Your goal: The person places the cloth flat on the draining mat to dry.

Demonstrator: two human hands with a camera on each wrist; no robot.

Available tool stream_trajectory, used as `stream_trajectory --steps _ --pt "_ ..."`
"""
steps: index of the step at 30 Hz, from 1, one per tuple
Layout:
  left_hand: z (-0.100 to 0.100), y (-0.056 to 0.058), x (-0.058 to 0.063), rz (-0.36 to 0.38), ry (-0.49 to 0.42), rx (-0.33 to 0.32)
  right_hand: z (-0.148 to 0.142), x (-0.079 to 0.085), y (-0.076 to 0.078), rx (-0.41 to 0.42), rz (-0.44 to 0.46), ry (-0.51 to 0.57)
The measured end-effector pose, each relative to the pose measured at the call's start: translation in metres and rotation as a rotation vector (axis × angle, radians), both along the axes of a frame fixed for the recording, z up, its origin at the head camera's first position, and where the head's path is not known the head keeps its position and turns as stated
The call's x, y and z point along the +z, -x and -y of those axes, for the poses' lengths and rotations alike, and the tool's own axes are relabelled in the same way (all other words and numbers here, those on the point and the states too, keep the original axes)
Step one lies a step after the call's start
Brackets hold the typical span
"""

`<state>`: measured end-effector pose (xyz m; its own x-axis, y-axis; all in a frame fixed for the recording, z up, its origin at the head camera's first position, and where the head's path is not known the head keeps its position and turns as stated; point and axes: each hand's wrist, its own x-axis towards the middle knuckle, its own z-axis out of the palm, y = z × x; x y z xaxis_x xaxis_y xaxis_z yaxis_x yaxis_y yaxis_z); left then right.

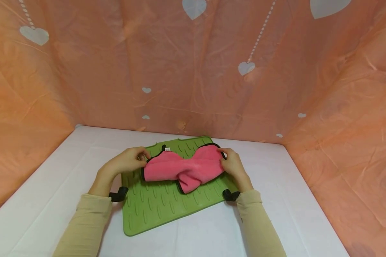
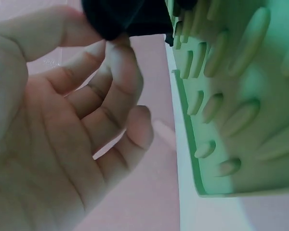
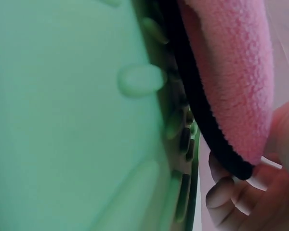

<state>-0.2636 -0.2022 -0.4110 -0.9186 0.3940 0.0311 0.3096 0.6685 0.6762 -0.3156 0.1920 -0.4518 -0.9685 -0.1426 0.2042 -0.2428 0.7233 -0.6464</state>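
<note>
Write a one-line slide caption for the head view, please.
The left hand and right hand hold a pink, black-edged cloth over a ribbed green mat.

A creased, glossy orange sheet curtain with pale hearts closes off the back, its side panels slanting toward the viewer at the left and right of the frame. Large white heart prints show along the top, two hanging from dotted white lines, with smaller ones lower down. The left panel glows brighter than the duller middle. A flat white tabletop with faint creases fills the lower frame.
</note>
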Motion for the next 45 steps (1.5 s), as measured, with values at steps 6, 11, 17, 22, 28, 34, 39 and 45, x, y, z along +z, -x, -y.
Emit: stream_trajectory --steps 6,11,17,22,28,34,39,45 --pt "0.0 0.001 -0.007 0.104 0.066 -0.04 -0.001 -0.001 0.001 0.038 0.054 -0.056" --pt "-0.007 0.002 -0.013 0.043 0.085 -0.002 -0.001 -0.001 -0.001 0.05 0.073 -0.048" --pt "-0.019 0.006 -0.021 0.009 0.037 0.019 -0.001 -0.001 -0.001 0.042 0.062 -0.032" --pt "-0.021 0.007 -0.024 -0.016 -0.018 0.037 -0.001 -0.001 -0.001 0.047 0.056 -0.035" --pt "-0.018 0.008 -0.022 0.045 -0.099 0.025 0.0 -0.001 0.0 0.046 0.023 -0.02" --pt "-0.008 0.007 -0.015 0.018 -0.11 0.014 0.002 0.0 0.0 0.029 -0.031 0.019" --pt "0.0 0.008 -0.012 -0.107 -0.054 0.036 0.003 -0.001 0.002 0.014 -0.084 0.052" --pt "0.006 0.008 -0.013 -0.121 -0.014 0.084 0.006 -0.001 0.004 0.093 -0.069 0.042"
